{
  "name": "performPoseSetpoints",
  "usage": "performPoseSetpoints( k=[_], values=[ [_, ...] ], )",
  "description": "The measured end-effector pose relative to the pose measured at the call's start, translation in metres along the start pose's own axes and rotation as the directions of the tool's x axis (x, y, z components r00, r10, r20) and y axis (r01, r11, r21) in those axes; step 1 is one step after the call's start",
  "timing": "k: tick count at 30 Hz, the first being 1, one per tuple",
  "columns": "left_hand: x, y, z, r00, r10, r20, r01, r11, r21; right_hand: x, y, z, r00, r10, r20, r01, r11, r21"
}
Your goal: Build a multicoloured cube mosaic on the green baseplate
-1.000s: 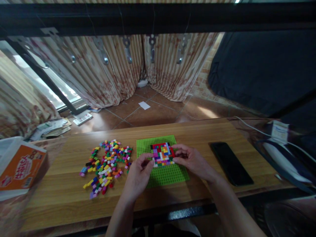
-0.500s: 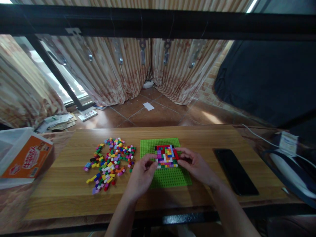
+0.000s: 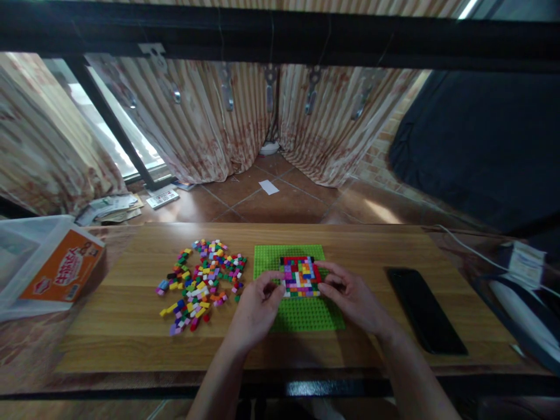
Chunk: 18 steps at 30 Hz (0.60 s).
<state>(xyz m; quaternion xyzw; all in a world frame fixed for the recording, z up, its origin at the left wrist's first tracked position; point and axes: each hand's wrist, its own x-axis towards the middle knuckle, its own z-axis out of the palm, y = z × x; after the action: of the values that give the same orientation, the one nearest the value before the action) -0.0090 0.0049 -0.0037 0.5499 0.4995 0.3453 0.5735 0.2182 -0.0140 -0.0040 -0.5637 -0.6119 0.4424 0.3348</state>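
A flat panel of small toy bricks [image 3: 301, 279], in many colours with a dark and red far edge, is over the green studded baseplate [image 3: 308, 316]. My left hand [image 3: 259, 303] grips its left edge between thumb and fingers. At the right edge, by the red bricks, my right hand [image 3: 350, 293] holds it the same way. Whether the panel is pressed onto the studs or raised a little above them, I cannot tell. Loose toy bricks [image 3: 205, 283] lie in a scattered heap left of the baseplate.
A black phone [image 3: 426, 312] lies on the wooden table [image 3: 131, 344] to the right. Off the left end stands a clear plastic box [image 3: 35, 251] with an orange label. A black bar [image 3: 280, 35] with hanging metal hooks crosses the top of the view.
The view has turned slightly left, so everything sits a little further right. Both hands keep their hold on the panel's sides, with no clear movement relative to the baseplate.
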Motion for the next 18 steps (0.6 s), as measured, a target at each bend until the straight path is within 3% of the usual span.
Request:
performPoseSetpoints(
  k=[18],
  values=[
    [-0.0035,0.008,0.0009,1.0,0.015,-0.008,-0.015,0.999,0.041,0.0017,-0.0028,0.003,0.997,0.045,-0.062,-0.044,0.999,0.03]
  ],
)
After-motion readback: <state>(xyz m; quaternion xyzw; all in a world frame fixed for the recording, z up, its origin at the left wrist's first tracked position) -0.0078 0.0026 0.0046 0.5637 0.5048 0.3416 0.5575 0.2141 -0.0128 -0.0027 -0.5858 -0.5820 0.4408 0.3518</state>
